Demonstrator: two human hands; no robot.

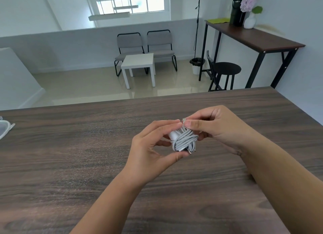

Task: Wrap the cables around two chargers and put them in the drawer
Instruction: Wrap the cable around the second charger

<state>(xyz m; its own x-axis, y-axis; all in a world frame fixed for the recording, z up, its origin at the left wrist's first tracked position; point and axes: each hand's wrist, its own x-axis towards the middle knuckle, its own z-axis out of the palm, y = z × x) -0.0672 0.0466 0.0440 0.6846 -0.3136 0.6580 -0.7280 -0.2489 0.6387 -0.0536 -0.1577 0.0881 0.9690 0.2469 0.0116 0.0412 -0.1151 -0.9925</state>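
Charger (174, 135): prongs face you, cable (185, 141) coiled round | your left hand (153, 146) clamps charger | your right hand (215, 127) pinches cable end | held above table (70, 146)

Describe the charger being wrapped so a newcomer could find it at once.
Start at the dark wood-grain table filling the lower frame; above its middle, the left hand and right hand meet. Between them sits a small white charger bundled in grey cable coils, the only thing held.
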